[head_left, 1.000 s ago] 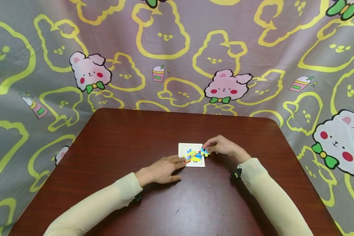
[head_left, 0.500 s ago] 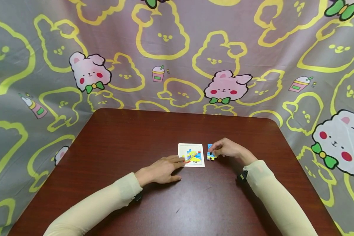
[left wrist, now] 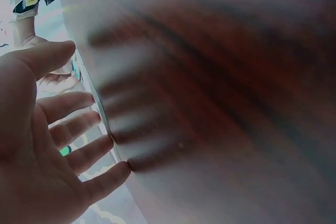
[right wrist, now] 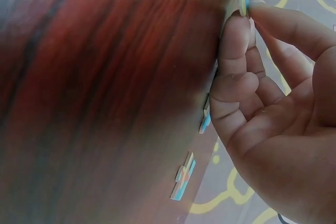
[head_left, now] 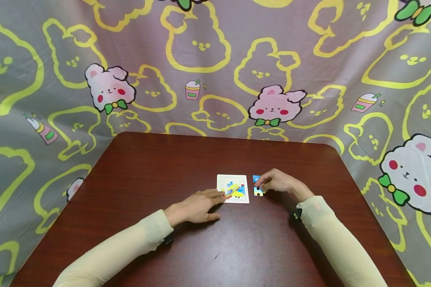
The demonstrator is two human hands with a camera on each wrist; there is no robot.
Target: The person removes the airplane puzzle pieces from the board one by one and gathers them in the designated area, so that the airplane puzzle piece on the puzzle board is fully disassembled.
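My right hand (head_left: 280, 181) is no longer at the right edge of the square white puzzle board (head_left: 221, 181), where it was one second ago; it is now further right, over the bench (head_left: 201, 255). There, thumb and finger pinch a yellow-and-blue cardboard-like puzzle piece (head_left: 258, 191), and a blue puzzle piece (head_left: 256, 178) lies just on the far side of it. Both are outside the board, near its right edge. I judge this means that the piece is not yet placed, because the yellow aeroplane picture (head_left: 237, 193) has bare places around it. Whether the pinched piece touches the bench, I cannot tell.

My left hand (head_left: 197, 207) stays as it was: its fingers are straight, the tips at the near left part of the board, the thumb spread apart, and it grips nothing. My right hand reaches in from the right side, its other fingers folded inward. In the right wrist view, one thin coloured piece (right wrist: 183, 178) lies flat behind it.
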